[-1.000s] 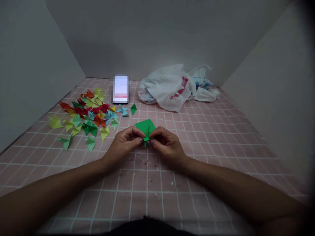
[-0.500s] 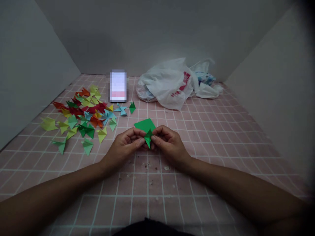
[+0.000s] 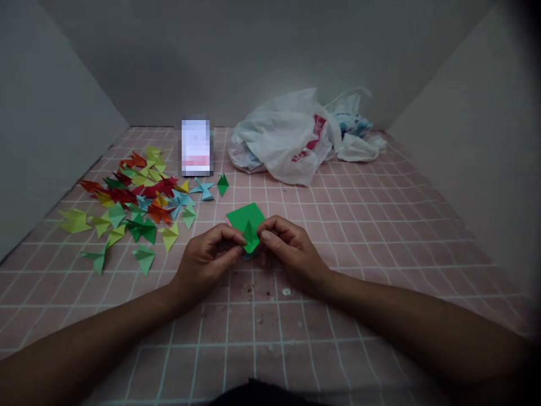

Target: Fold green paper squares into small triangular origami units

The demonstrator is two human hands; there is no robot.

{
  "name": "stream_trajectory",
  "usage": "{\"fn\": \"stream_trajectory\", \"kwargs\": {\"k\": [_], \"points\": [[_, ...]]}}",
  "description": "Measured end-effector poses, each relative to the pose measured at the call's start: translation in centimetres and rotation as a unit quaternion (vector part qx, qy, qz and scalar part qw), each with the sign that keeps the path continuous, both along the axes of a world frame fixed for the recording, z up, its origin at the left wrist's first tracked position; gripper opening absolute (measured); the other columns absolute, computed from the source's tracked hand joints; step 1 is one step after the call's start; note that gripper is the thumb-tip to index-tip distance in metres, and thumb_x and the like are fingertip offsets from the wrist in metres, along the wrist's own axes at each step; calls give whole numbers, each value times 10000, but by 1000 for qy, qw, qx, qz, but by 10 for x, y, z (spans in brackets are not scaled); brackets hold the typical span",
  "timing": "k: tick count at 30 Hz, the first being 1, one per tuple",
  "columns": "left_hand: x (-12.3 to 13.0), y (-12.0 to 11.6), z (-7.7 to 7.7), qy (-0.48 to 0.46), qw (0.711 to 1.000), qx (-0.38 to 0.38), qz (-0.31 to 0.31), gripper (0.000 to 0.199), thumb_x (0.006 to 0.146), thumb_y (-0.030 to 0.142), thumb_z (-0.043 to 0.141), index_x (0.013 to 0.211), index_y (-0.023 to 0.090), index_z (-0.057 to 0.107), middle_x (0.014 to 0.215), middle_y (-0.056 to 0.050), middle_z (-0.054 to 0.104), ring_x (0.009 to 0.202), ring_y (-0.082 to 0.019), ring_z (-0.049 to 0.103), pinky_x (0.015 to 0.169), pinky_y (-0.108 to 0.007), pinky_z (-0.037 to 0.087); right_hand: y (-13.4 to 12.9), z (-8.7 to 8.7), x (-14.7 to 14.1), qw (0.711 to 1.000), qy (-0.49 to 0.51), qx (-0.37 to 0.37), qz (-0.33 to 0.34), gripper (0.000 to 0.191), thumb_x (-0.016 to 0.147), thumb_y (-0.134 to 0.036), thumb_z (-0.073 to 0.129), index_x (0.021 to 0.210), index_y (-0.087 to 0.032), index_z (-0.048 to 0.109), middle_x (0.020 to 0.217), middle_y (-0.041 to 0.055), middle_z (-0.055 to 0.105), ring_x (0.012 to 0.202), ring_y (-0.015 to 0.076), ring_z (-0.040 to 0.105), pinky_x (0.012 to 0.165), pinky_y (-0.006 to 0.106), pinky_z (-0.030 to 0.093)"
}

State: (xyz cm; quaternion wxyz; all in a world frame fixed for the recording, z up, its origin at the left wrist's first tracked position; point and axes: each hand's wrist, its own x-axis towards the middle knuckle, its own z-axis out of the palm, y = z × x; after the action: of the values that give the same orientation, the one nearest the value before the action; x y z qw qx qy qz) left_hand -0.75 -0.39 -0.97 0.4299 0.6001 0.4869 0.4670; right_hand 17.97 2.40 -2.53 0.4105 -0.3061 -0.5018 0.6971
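Observation:
My left hand [image 3: 207, 265] and my right hand [image 3: 293, 248] meet at the middle of the mat, and the fingertips of both pinch a folded green origami piece [image 3: 250, 237]. A narrow pointed fold of it stands up between my fingers. Behind that fold, a flat green paper square [image 3: 245, 219] spreads away from my hands and seems to belong to the same piece. Its underside is hidden by my fingers.
A heap of several colourful origami pieces [image 3: 135, 203] lies left on the pink grid mat [image 3: 253, 349]. Beyond stand a phone with a blurred screen [image 3: 195, 146] and a white plastic bag [image 3: 281, 141]. Grey walls [image 3: 54, 113] rise on both sides. Small crumbs dot the mat near my hands.
The green point now stands more upright between my fingers, and my hands have shifted slightly. The whole scene has slid a little left in view.

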Motion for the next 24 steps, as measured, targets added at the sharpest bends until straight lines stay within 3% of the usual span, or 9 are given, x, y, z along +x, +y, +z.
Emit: {"fn": "stream_trajectory", "kwargs": {"k": [6, 13, 24], "points": [[-1, 1, -1, -5, 1000, -23, -15, 76, 801, 175, 695, 872, 190, 673, 775, -8, 713, 704, -139, 687, 648, -230, 557, 0, 1, 1, 998, -18, -50, 20, 256, 866, -359, 675, 733, -183, 545, 547, -53, 555, 437, 73, 491, 433, 198, 372], [-1, 1, -1, -30, 997, -59, -41, 93, 853, 219, 678, 937, 183, 693, 785, -14, 707, 702, -135, 669, 646, -234, 550, 3, 1, -2, 993, -4, -112, 31, 255, 840, -348, 672, 699, -189, 531, 534, -45, 589, 399, 66, 487, 390, 185, 353], [1, 1, -7, -123, 986, -88, -75, 203, 814, 190, 737, 1002, 175, 661, 874, -42, 724, 809, -155, 697, 756, -264, 577, 8, 0, -1, 992, 11, -119, 51, 262, 823, -359, 691, 695, -188, 538, 549, -45, 608, 392, 62, 498, 375, 179, 349]]}}
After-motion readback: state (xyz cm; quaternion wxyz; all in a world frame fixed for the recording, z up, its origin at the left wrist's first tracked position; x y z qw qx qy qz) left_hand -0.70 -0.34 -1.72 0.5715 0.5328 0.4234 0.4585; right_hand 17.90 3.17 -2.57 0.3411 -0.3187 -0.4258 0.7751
